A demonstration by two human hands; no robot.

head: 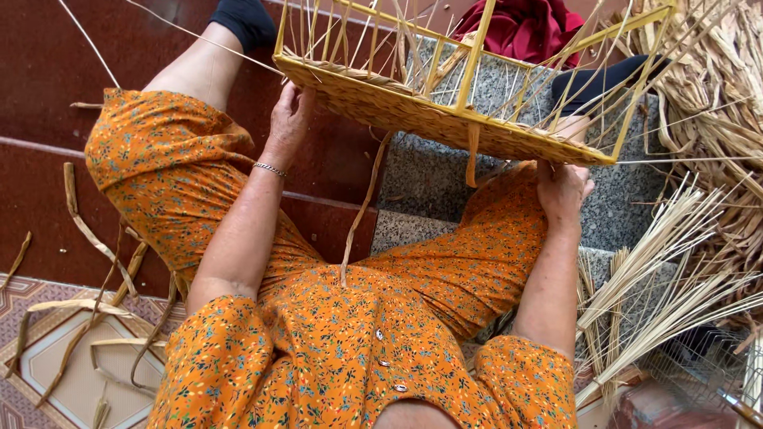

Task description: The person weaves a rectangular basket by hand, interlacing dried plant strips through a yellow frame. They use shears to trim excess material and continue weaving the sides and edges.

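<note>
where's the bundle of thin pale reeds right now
In the head view, the bundle of pale reeds lies at the lower right, just beyond the right hand and below the half-woven basket.

Dark red steps [48, 183], speckled granite step [429, 179], patterned floor tiles [79, 373]

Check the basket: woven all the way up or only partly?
Partly. The basket has weave only along its base band; above it, bare yellow frame bars and loose upright strands.
</note>
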